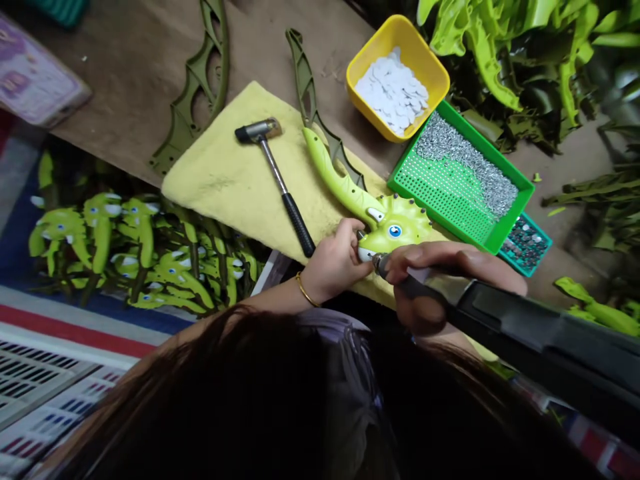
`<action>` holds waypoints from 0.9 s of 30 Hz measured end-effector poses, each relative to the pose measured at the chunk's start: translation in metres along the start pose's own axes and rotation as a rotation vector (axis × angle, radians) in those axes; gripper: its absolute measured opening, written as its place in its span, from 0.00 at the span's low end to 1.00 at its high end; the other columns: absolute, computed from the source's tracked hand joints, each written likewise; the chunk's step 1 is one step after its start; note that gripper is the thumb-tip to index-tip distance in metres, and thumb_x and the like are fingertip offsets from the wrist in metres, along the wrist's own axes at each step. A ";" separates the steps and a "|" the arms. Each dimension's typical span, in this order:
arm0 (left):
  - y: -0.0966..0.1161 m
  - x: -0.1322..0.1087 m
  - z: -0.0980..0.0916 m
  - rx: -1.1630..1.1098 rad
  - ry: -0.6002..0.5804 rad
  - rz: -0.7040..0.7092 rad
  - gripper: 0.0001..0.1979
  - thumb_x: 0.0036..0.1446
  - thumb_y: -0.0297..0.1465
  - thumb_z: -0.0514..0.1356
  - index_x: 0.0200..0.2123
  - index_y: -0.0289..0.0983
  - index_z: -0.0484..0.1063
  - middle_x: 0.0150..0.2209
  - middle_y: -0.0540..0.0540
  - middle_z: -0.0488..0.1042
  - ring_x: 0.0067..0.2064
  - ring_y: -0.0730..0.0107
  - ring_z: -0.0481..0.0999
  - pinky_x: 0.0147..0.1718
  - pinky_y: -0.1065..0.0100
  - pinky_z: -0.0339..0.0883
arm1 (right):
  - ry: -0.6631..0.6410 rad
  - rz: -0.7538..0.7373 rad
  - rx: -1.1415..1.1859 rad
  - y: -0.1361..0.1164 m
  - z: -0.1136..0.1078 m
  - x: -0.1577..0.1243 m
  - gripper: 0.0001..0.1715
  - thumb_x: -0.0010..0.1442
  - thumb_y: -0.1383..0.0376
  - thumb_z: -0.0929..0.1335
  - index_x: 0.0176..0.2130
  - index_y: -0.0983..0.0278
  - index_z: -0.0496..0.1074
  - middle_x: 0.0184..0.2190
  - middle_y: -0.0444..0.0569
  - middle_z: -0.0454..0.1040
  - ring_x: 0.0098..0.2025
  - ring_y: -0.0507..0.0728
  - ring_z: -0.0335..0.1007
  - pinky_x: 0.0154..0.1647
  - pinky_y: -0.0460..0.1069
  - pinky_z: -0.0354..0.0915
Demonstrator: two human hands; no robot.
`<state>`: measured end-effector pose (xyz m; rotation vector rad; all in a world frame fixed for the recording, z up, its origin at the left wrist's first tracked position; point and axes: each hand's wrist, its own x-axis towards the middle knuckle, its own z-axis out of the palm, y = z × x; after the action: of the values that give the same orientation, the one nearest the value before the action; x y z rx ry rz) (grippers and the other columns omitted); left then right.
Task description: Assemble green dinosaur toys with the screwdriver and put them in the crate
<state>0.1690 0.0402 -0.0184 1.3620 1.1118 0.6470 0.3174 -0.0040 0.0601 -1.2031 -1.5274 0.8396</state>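
A lime-green dinosaur-head toy (395, 223) with a long neck-like handle lies on a yellow cloth (225, 173). My left hand (335, 261), with a gold bracelet on its wrist, is closed on the toy's snout end and holds it down. My right hand (440, 263) is wrapped round a dark electric screwdriver (505, 320). The screwdriver's metal tip touches the toy just beside my left fingers. My hair fills the bottom of the view and hides my forearms.
A hammer (280, 180) lies on the cloth left of the toy. Behind stand a yellow bowl (367, 50) of white discs, a green tray (510, 213) of screws and a small teal tray (527, 247). Dark green wing parts (195, 87) lie on the wooden table; finished toys (140, 247) pile up at left.
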 end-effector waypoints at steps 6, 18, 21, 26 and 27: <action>-0.005 -0.004 0.005 -0.167 0.039 -0.062 0.25 0.40 0.26 0.66 0.42 0.38 0.60 0.22 0.60 0.63 0.22 0.77 0.67 0.22 0.74 0.59 | 0.048 -0.275 0.202 0.022 0.012 0.006 0.33 0.53 0.65 0.73 0.58 0.57 0.67 0.34 0.46 0.73 0.28 0.54 0.74 0.25 0.53 0.75; -0.002 -0.012 -0.006 -0.234 0.017 -0.192 0.34 0.43 0.37 0.72 0.49 0.39 0.57 0.32 0.54 0.70 0.28 0.75 0.75 0.29 0.71 0.73 | 0.828 -0.394 0.073 0.054 -0.009 0.100 0.12 0.59 0.57 0.70 0.44 0.50 0.71 0.31 0.39 0.69 0.18 0.44 0.60 0.16 0.42 0.61; 0.001 -0.003 -0.018 -0.341 0.173 -0.208 0.35 0.50 0.37 0.69 0.54 0.40 0.52 0.37 0.50 0.73 0.34 0.72 0.79 0.37 0.66 0.77 | 0.797 -0.290 0.093 0.081 -0.010 0.108 0.16 0.58 0.57 0.70 0.46 0.52 0.67 0.33 0.40 0.68 0.18 0.44 0.61 0.17 0.42 0.62; 0.012 0.028 -0.033 -0.474 0.241 -0.231 0.37 0.48 0.34 0.69 0.57 0.40 0.53 0.40 0.47 0.76 0.37 0.69 0.81 0.39 0.65 0.79 | 0.774 -0.225 0.055 0.095 -0.006 0.098 0.19 0.57 0.54 0.70 0.47 0.52 0.64 0.32 0.41 0.67 0.19 0.45 0.61 0.16 0.44 0.62; 0.014 0.033 -0.035 -0.496 0.233 -0.240 0.35 0.47 0.33 0.70 0.54 0.39 0.55 0.40 0.46 0.76 0.38 0.68 0.81 0.38 0.66 0.80 | 0.764 -0.227 0.058 0.096 -0.005 0.098 0.19 0.57 0.54 0.70 0.47 0.52 0.64 0.31 0.41 0.67 0.19 0.46 0.62 0.17 0.45 0.62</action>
<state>0.1540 0.0865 -0.0082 0.7308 1.1775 0.8510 0.3466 0.1156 0.0004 -1.1011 -0.9711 0.2148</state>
